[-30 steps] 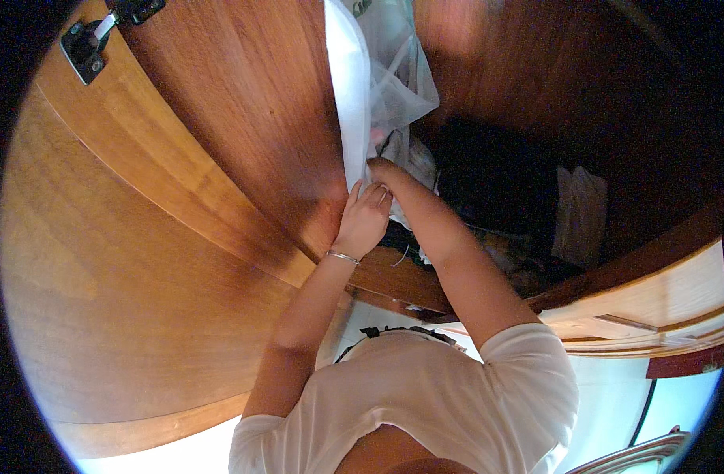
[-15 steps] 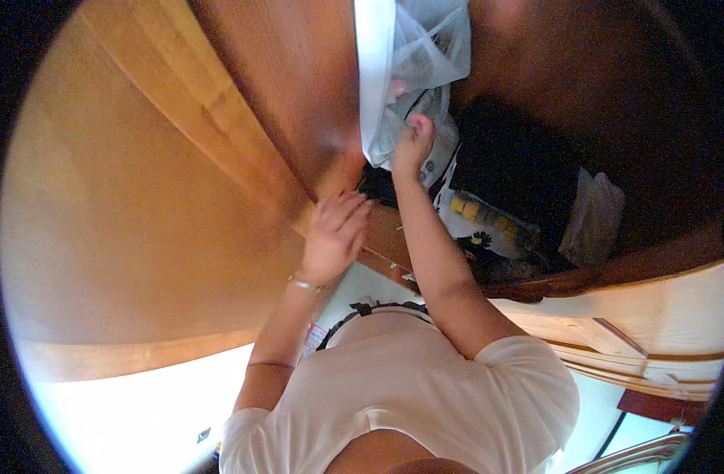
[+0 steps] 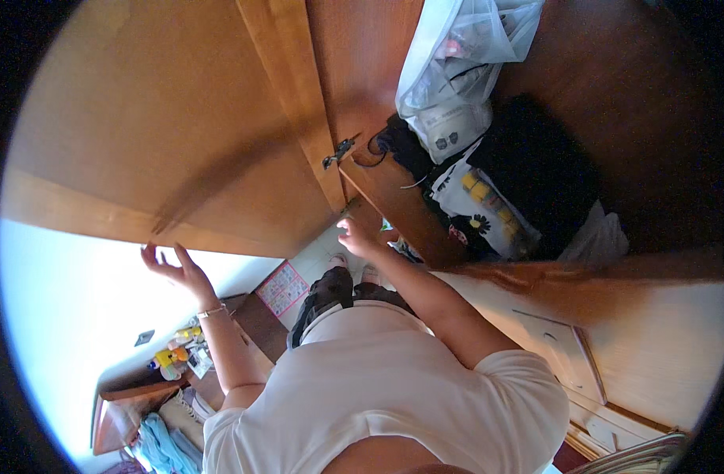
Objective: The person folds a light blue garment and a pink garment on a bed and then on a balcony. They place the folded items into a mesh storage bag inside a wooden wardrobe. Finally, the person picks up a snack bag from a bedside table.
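My left hand [image 3: 180, 275] is raised on the left, its fingers apart and empty, by the lower edge of a wide wooden cabinet door [image 3: 180, 150]. Whether the fingertips touch that edge I cannot tell. My right hand [image 3: 359, 237] is low in front of the cabinet's wooden edge [image 3: 409, 213], fingers loosely bent and apart, with nothing visible in it. Inside the cabinet, a white mesh bag [image 3: 425, 67] hangs above a pale printed bundle [image 3: 453, 126]. Dark folded fabric [image 3: 543, 174] lies beside a clear pack with yellow pieces [image 3: 496, 209].
A metal hinge [image 3: 340, 153] joins the open door to the cabinet. Pale drawers [image 3: 559, 347] stand below at the right. Behind on the left are a shelf [image 3: 113, 419] with blue cloth [image 3: 165, 442] and small yellow items [image 3: 171, 359]. A red-printed sheet [image 3: 281, 289] lies low.
My right hand has left the mesh bag and come down out of the cabinet. My left hand has moved left, from beside the hinge side to the door's lower edge. The view has shifted.
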Tool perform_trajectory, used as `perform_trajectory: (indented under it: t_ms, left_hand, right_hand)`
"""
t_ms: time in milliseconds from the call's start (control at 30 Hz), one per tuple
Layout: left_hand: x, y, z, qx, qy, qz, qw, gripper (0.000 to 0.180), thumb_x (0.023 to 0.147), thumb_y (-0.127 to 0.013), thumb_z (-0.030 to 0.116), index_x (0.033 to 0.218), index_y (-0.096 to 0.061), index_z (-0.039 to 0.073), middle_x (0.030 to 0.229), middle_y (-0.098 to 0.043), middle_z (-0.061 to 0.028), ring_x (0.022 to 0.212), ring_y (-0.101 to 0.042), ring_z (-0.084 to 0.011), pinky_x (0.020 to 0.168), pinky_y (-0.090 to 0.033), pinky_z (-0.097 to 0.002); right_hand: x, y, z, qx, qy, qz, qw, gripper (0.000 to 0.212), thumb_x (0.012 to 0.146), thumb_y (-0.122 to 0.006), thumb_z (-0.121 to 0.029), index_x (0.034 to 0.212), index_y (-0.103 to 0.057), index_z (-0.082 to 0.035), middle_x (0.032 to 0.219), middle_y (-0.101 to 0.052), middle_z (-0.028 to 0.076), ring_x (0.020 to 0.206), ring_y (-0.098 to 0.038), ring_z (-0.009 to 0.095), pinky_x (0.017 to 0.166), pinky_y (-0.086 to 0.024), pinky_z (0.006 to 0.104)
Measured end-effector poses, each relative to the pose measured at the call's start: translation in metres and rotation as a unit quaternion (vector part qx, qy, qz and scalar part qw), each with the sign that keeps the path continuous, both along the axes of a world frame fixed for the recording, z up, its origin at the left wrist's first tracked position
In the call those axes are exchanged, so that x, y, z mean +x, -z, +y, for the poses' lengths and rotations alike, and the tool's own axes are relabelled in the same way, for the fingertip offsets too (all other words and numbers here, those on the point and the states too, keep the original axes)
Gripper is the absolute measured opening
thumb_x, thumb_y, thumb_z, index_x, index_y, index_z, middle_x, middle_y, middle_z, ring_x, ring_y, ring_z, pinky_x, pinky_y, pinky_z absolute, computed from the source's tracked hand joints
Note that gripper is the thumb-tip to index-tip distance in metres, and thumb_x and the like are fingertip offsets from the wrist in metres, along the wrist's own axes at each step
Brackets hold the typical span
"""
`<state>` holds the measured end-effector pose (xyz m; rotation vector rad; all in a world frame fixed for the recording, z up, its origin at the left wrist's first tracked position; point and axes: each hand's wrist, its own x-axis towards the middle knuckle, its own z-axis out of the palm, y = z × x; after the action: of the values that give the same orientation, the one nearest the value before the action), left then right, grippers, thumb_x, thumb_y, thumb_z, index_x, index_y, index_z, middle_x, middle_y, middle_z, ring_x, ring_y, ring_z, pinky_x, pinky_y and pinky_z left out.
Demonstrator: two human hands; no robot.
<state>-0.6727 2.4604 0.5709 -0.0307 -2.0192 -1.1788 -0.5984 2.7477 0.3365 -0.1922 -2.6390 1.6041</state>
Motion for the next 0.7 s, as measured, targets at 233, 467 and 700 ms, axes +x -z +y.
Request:
perform_trajectory:
  t_ms: [233, 467, 700]
  left_hand:
    - [-0.005, -0.007, -0.014, 0.182, 0.265, -0.178, 0.93, 0.032, 0.088, -0.047, 0.013, 0.117, -0.042, -0.001, 0.112, -0.051, -0.0108, 0.105, -0.048, -0.0179, 0.094, -0.034, -0.031]
    - [-0.009, -0.002, -0.025, 0.123, 0.191, 0.011, 0.974, 0.04, 0.084, -0.051, 0.004, 0.121, -0.037, 0.0, 0.117, -0.047, -0.0115, 0.103, -0.047, -0.0183, 0.085, -0.04, -0.0289]
    - [0.004, -0.03, -0.046, 0.125, 0.094, -0.016, 0.988, 0.054, 0.084, -0.051, 0.008, 0.13, -0.024, 0.002, 0.133, -0.024, -0.0142, 0.119, -0.03, -0.027, 0.098, -0.03, -0.0376]
  right_hand:
    - [0.058, -0.106, -0.023, -0.231, -0.133, -0.024, 0.964, 0.019, 0.076, -0.061, -0.008, 0.093, -0.056, -0.002, 0.097, -0.059, 0.011, 0.09, -0.058, 0.019, 0.078, -0.046, 0.0311]
    - [0.164, -0.384, -0.124, -0.399, -0.579, 0.169, 0.691, 0.03, 0.074, -0.065, -0.019, 0.099, -0.055, -0.006, 0.105, -0.054, 0.009, 0.101, -0.049, 0.023, 0.087, -0.037, 0.0368]
    - [0.206, -0.393, -0.203, -0.401, -0.516, 0.199, 0.73, 0.022, 0.073, -0.066, -0.016, 0.09, -0.057, -0.006, 0.094, -0.057, 0.008, 0.089, -0.053, 0.02, 0.077, -0.04, 0.0329]
